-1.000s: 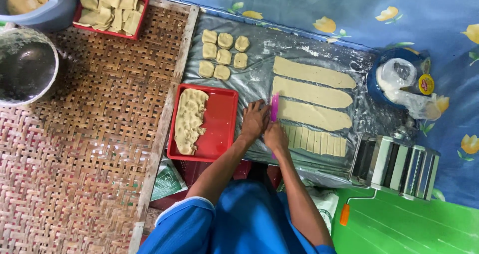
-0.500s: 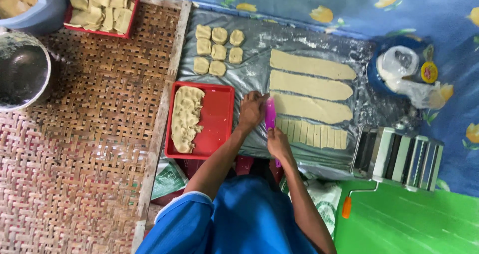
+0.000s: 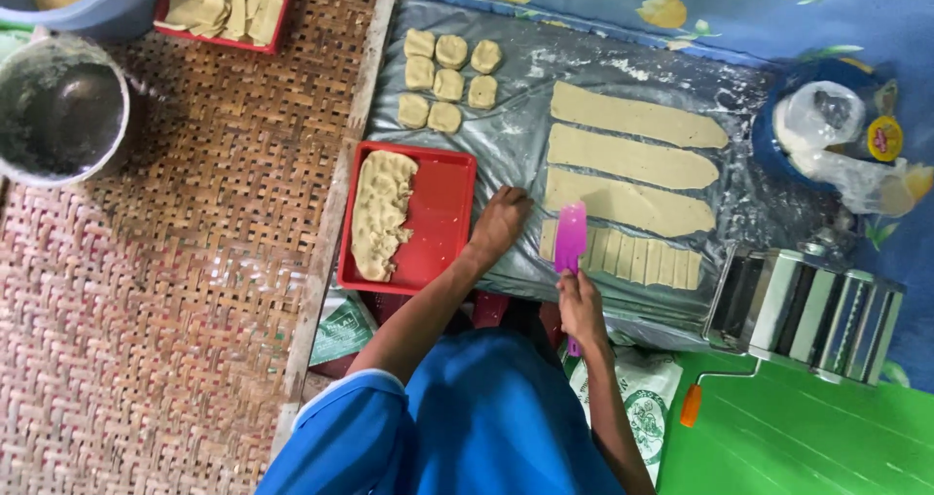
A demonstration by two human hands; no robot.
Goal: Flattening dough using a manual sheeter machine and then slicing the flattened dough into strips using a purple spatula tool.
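My right hand (image 3: 582, 305) grips a pink plastic scraper (image 3: 570, 235), its blade over the left end of a dough strip cut into several small pieces (image 3: 632, 257). My left hand (image 3: 499, 223) rests on the floured grey plastic sheet (image 3: 506, 135) between the red tray (image 3: 443, 223) and the long dough strips (image 3: 623, 159). The red tray holds a heap of cut dough pieces (image 3: 379, 213) along its left side.
Several thick dough squares (image 3: 443, 72) lie at the sheet's far left. A metal pasta roller (image 3: 812, 305) stands at the right, near a blue bowl with plastic bags (image 3: 827, 130). A grey bucket (image 3: 58, 106) and another red tray of dough (image 3: 224, 4) sit on the woven mat.
My right hand with the pink scraper has drawn back toward me and shifted right along the cut strip. My left hand has moved apart from it, staying beside the red tray.
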